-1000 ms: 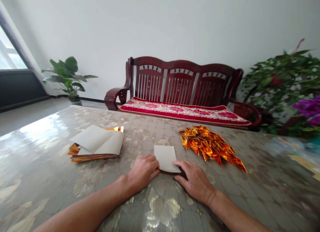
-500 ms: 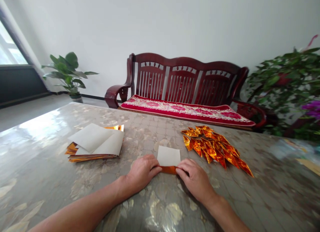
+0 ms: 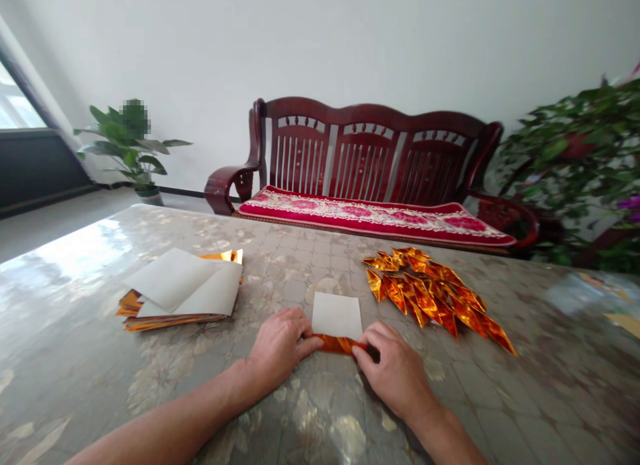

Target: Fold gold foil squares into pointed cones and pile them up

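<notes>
Between my hands lies a sheet of foil paper (image 3: 337, 313), pale side up, its near edge turned over into a narrow orange-gold band. My left hand (image 3: 283, 341) pinches the left end of that band between thumb and fingers. At the other end, my right hand (image 3: 393, 365) grips the fold the same way. Left of them is a stack of foil paper sheets (image 3: 185, 285), mostly showing pale backs with gold edges underneath. To the right sits a cluster of folded shiny gold paper pieces (image 3: 425, 295), pointed at the ends.
Everything rests on a table with a glossy floral cover (image 3: 280, 258). Past its far edge stands a dark red wooden bench (image 3: 367, 155) with a red patterned cushion (image 3: 375, 215). Clear plastic (image 3: 590, 295) lies at the right. Potted plants (image 3: 135, 145) flank the bench.
The view has shifted slightly. Both hands keep their pinch on the folded edge, and the orange band now looks a little more crinkled and shiny.
</notes>
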Tool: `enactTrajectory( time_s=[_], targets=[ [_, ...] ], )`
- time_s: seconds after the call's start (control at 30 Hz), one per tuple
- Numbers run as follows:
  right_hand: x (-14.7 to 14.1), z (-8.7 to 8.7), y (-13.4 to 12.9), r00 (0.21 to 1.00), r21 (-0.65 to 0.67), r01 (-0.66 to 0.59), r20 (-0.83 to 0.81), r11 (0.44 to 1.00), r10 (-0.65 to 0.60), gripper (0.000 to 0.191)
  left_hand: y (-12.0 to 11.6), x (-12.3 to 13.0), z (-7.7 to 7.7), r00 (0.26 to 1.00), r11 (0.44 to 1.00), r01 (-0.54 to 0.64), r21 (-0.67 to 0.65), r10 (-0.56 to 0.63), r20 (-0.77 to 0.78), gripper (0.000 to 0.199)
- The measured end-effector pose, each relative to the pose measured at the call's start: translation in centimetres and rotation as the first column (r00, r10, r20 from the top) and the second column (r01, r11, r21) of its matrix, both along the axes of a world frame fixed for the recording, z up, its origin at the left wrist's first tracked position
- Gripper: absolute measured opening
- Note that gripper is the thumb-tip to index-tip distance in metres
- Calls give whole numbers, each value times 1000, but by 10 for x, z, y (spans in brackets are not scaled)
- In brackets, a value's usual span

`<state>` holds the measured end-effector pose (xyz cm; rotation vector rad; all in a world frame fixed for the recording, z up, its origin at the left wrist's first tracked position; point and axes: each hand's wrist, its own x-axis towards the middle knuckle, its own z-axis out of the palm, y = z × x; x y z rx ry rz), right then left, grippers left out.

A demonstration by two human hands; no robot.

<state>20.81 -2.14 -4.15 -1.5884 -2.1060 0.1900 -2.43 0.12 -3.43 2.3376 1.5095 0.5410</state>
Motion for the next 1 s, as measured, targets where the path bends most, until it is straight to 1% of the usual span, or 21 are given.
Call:
enactTrajectory(
  time_s=[0.1, 0.2, 0.27, 0.4, 0.47, 0.57, 0.67, 0.8, 0.9, 1.0],
  targets=[
    [3, 2, -2, 998, -37, -28, -59, 999, 26, 13, 1, 1, 0, 1000, 1000, 10, -14, -10, 0, 24],
    [6, 3, -4, 985, -69, -72, -160, 995, 60, 19, 1, 1, 0, 1000, 1000, 9, -18, -9, 4, 24],
    [8, 2, -6, 977, -81, -91, -199, 993, 73, 20, 0, 1, 0, 1000, 1000, 10, -16, -10, 24, 23],
    [9, 2, -7, 983, -103, -87, -169, 991, 69, 21, -1, 1, -2, 994, 999, 34, -27, -31, 101, 14],
    [8, 4, -7, 989, -110, -77, -136, 991, 62, 21, -2, 1, -2, 994, 999, 35, -35, -31, 108, 12],
    [9, 8, -9, 993, -118, -80, -101, 990, 69, 24, -3, 3, 0, 997, 999, 25, -37, -22, 73, 13],
    [10, 11, -11, 988, -119, -123, -107, 985, 111, 27, -5, 4, 3, 999, 999, 36, -21, -35, 37, 15],
    [12, 12, -12, 981, -127, -155, -140, 980, 137, 22, -7, 3, 4, 998, 999, 51, 4, -52, 35, 16],
    [10, 11, -11, 983, -131, -132, -146, 983, 113, 22, -9, 2, 5, 998, 998, 53, 15, -54, 24, 15],
    [8, 11, -11, 992, -132, -80, -106, 988, 66, 24, -12, 3, 7, 999, 999, 33, 8, -33, -11, 17]
  ],
)
